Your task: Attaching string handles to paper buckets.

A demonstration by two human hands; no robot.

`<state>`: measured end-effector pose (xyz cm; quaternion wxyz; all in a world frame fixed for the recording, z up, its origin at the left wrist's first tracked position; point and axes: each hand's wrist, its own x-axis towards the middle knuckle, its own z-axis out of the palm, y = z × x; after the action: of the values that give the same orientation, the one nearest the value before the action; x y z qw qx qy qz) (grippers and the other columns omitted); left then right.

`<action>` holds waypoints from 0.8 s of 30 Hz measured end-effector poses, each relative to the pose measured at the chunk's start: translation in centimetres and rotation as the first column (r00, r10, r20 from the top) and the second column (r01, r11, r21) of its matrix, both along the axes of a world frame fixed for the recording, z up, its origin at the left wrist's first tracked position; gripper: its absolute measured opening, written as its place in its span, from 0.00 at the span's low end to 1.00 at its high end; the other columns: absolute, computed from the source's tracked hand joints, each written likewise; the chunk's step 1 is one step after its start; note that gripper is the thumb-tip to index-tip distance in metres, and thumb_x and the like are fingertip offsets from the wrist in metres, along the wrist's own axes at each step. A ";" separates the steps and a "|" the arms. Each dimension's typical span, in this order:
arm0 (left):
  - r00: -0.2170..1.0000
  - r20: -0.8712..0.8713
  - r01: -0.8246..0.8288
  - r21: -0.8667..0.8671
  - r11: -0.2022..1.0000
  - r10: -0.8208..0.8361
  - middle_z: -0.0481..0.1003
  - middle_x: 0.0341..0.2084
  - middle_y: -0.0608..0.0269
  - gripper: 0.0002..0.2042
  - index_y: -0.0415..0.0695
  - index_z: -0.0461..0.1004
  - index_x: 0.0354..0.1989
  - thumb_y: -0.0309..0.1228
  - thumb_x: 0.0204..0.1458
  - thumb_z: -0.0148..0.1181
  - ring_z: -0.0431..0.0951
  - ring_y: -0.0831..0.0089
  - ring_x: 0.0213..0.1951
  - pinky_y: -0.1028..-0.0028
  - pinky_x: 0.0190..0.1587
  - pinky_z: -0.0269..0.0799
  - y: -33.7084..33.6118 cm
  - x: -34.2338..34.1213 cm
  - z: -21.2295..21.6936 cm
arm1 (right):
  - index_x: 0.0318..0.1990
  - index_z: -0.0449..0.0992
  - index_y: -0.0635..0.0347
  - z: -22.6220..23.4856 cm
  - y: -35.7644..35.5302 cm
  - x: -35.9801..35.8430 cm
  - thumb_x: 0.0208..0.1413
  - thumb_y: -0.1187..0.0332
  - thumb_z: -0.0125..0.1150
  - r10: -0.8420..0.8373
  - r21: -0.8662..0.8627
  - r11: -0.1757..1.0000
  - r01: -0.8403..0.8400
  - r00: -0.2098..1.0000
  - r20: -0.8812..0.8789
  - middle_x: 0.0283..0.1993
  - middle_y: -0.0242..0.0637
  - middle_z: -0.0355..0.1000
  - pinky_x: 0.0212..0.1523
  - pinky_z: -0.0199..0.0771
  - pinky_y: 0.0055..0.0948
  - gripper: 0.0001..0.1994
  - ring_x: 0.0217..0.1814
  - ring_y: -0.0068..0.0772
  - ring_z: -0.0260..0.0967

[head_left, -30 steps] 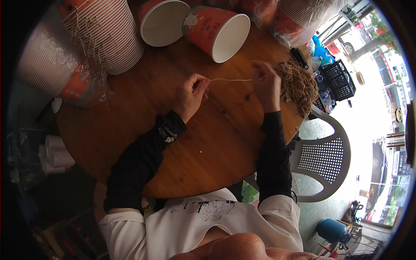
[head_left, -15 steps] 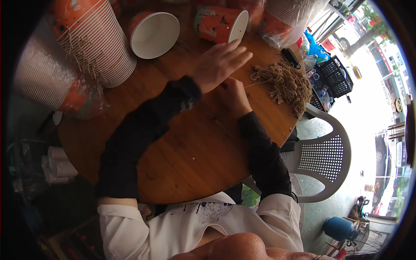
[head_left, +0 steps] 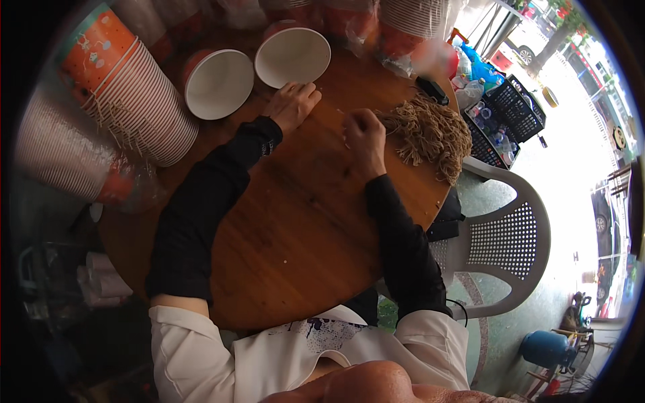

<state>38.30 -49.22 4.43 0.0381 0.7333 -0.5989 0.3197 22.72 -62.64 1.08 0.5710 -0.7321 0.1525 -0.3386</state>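
Nearest me I see the round wooden table (head_left: 295, 248), with both black-sleeved forearms stretched out across it. My right hand (head_left: 363, 138) rests on the wood curled into a loose fist, thumb and fingertips pinched together; I cannot tell whether a strand is caught between them. It sits just beside the pile of tan string pieces (head_left: 430, 131), which lies at the right edge of the table. My left hand (head_left: 292, 104) lies palm down on the table with the fingers bent but relaxed, holding nothing, its fingertips right at the rim of the nearer white paper bowl (head_left: 292, 57). A second paper bowl (head_left: 218, 84) stands just left of that one. Farther left lies a tall stack of orange paper bowls (head_left: 127, 94). A white plastic chair (head_left: 504, 242) stands at my right.
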 end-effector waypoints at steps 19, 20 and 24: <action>0.757 -0.566 -0.317 0.117 0.941 0.326 0.69 0.52 0.45 0.33 0.46 0.61 0.62 0.54 0.53 0.55 0.69 0.45 0.52 0.50 0.54 0.64 -0.7 -3.3 -3.8 | 0.40 0.71 0.63 0.0 -1.8 0.6 0.63 0.69 0.55 -0.093 0.329 0.944 0.022 0.975 0.201 0.37 0.33 0.74 0.37 0.73 0.21 0.06 0.37 0.20 0.72; 0.805 -0.533 -0.263 0.070 0.962 0.259 0.70 0.50 0.45 0.33 0.44 0.61 0.61 0.52 0.52 0.57 0.70 0.45 0.52 0.50 0.53 0.65 1.0 -5.2 -4.2 | 0.40 0.71 0.63 -0.2 -1.8 0.7 0.64 0.69 0.54 -0.106 0.388 0.922 -0.004 0.959 0.264 0.39 0.34 0.75 0.39 0.74 0.22 0.06 0.40 0.21 0.73; 0.828 -0.537 -0.202 -0.021 0.979 0.159 0.72 0.46 0.45 0.32 0.41 0.65 0.58 0.48 0.49 0.64 0.73 0.47 0.47 0.53 0.47 0.70 8.9 -12.2 -1.5 | 0.40 0.71 0.62 0.7 2.6 0.4 0.64 0.70 0.52 0.217 0.545 0.770 -0.331 0.940 0.265 0.43 0.38 0.75 0.45 0.76 0.28 0.05 0.43 0.28 0.74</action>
<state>26.06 -40.36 2.90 0.2006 0.8442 -0.4801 0.1287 23.14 -59.99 1.82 0.8221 -0.5015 0.0856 -0.2556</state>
